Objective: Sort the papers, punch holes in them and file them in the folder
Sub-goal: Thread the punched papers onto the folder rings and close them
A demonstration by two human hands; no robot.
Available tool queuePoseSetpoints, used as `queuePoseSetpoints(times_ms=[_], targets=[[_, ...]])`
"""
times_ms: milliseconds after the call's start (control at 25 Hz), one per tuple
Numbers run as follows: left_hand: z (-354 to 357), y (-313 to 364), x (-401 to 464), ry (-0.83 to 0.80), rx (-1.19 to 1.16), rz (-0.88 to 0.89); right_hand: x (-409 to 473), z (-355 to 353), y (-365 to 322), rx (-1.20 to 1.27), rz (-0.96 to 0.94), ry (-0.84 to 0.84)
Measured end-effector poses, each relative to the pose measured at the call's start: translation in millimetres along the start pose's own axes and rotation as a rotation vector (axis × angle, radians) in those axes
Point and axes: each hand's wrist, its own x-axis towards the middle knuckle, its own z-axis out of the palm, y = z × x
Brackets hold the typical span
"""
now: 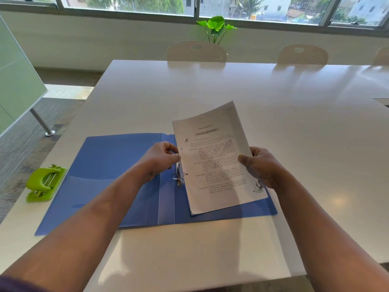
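Green hole punch (pixel 45 182) is sitting idle at left bench (pixel 294 123) edge. Blue folder (pixel 109 178) is lying open flat. Left hand (pixel 161 159) is curling its grip at the ring clasp (pixel 179 174). Right hand (pixel 262 166) is pinching the papers (pixel 216 161), already punched, tilted over the rings. Judging sorting and punching done; threading and closing are remaining

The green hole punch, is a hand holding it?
No, the hole punch sits alone on the table, left of the folder.
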Motion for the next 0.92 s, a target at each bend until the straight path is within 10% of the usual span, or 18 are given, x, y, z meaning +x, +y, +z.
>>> queuePoseSetpoints(times_ms=[920], targets=[[-1.2,10.9,43.5,-0.058,-0.045,-0.148,-1.7,0.5,-2.0,-0.015,0.008,0.008]])
